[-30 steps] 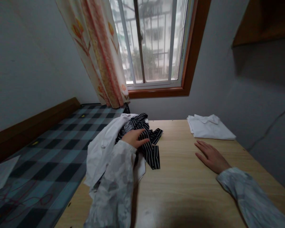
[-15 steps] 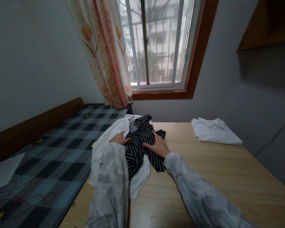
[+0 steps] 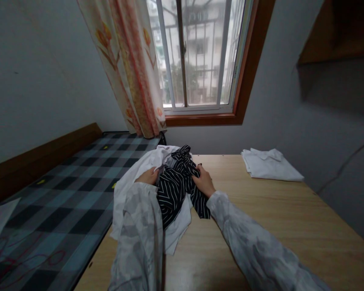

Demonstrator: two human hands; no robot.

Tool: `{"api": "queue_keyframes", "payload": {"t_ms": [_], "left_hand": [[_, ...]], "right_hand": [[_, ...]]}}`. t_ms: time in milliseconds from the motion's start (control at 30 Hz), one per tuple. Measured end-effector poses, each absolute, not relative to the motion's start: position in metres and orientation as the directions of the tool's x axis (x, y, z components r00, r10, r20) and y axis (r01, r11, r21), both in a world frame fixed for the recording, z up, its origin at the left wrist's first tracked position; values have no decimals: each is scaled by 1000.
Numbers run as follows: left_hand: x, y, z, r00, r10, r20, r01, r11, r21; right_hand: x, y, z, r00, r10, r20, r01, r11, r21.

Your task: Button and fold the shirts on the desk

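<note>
A crumpled black garment with white stripes (image 3: pixel 174 186) lies on top of a rumpled white garment (image 3: pixel 124 194) at the left edge of the wooden table (image 3: pixel 261 218). My right hand (image 3: pixel 204 181) is closed on the right side of the striped garment, bunching its cloth between thumb and fingers. On the other side, my left hand (image 3: pixel 148 176) pinches the white garment's cloth right beside the striped one. Its fingertips are partly hidden in the folds. Both forearms are in loose grey-white patterned sleeves.
A folded white shirt (image 3: pixel 271 165) rests at the table's back right. Left of the table is a bed with a checked cover (image 3: pixel 79 194), with a paper sheet (image 3: pixel 0 220) and red cord on it. A curtain (image 3: pixel 130 72) hangs beside the window, and a wooden shelf (image 3: pixel 318 44) juts from the wall.
My right hand has gone from spread over the striped garment to closed on its cloth, gathering the right part inward. My left thumb has drawn in against its fingers. The view has shifted slightly.
</note>
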State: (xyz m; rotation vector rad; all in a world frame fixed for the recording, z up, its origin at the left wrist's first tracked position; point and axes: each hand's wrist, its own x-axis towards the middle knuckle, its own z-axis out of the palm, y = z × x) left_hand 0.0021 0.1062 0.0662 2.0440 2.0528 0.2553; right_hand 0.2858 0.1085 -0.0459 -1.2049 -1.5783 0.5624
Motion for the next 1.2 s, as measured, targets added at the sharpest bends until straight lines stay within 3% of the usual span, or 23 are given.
{"api": "queue_keyframes", "payload": {"t_ms": [133,267,367,467,533,667,733,867,1000,1100,1200], "left_hand": [[-9,109,70,9,997,-78,937,19,349],[-3,111,75,-18,994,-104,961,46,273],[25,105,84,-55,998,16,986,52,158],[70,93,91,58,984,169,990,-78,117],[104,84,91,194,967,165,955,-225,195],[169,65,71,528,847,-56,776,-455,437],[193,57,56,600,797,-70,737,-516,437],[213,52,37,677,728,-105,716,-619,324],[198,66,45,662,741,-115,722,-588,364],[174,80,57,628,767,-131,708,-494,504],[150,90,63,538,815,-218,705,-292,646]], "right_hand": [[353,96,-38,91,886,454,408,383,-829],[441,78,-32,-73,907,415,409,407,-817],[501,63,-31,-143,913,381,498,399,-770],[540,48,-39,-107,917,383,562,374,-738],[553,40,-49,-51,913,404,584,356,-729],[554,29,-63,27,894,446,635,330,-699],[551,29,-65,16,880,475,663,346,-663],[550,32,-65,26,856,516,695,356,-625],[555,35,-67,100,859,501,684,307,-662],[558,34,-69,180,853,489,674,255,-693],[563,34,-70,279,826,490,650,213,-729]]}}
